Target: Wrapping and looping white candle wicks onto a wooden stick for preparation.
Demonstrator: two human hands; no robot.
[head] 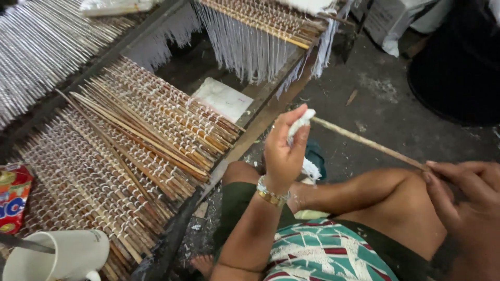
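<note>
A long, thin, pale brown wooden stick (367, 143) runs slantwise between the two hands, bare and slightly knobbly along its visible length. Its upper end disappears into a small wad of white fibrous thread (301, 125), which looks soft and frayed, with a loose tuft hanging below the palm.

The left hand (285, 148) is raised upright, wrist bent, with a gold and beaded bracelet (272, 193) around the wrist. Its thumb and fingers are pinched closed around the white wad at the stick's tip, so the stick's end sits right at the fingertips and the rest stretches away to the right and downward from this hand.

The right hand (466, 203) lies lower, resting over the person's bent knee (401, 195). Its fingers are curled about the stick's lower end, grasping it; the stick leaves this hand toward the upper left. How much of the stick extends past the fingers cannot be told.

To the left of the left hand, beyond a dark wooden frame rail (245, 143), lie dense rows of brown sticks wrapped with white thread (130, 151). Further left and below sit a white plastic mug (62, 257) and a red snack packet (13, 198). Above the left hand, white thread fringes (245, 47) hang from another rack.
</note>
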